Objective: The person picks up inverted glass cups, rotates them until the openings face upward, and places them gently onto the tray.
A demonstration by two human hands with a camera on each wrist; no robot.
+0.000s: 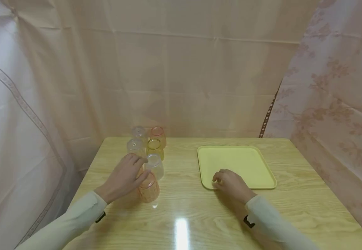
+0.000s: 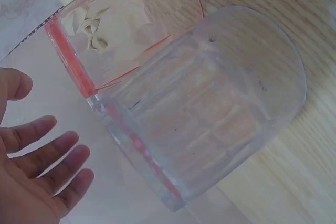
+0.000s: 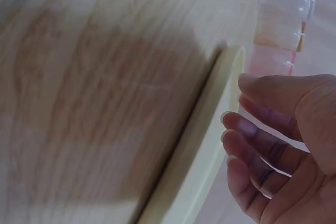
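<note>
Several tumblers stand upside down at the left of the table, close together in two rows. My left hand (image 1: pixel 123 177) is over the near ones with its fingers spread, between a pink tumbler (image 1: pixel 149 193) and a clear tumbler (image 1: pixel 156 171). In the left wrist view, the left fingers (image 2: pixel 47 156) are loosely bent and apart from a clear tumbler (image 2: pixel 210 108) and a red-tinted one (image 2: pixel 131 30). The right hand (image 1: pixel 232 185) hovers at the near left corner of a yellow tray (image 1: pixel 240 161). Its fingers (image 3: pixel 247 187) are relaxed and hold nothing.
Farther back stand a yellow tumbler (image 1: pixel 155 150), a red-rimmed tumbler (image 1: pixel 159 134) and clear ones. Another tumbler is partly hidden behind the left hand. A cloth curtain (image 1: pixel 193 80) hangs along the back edge of the wooden table (image 1: pixel 178 194), with more cloth at both sides.
</note>
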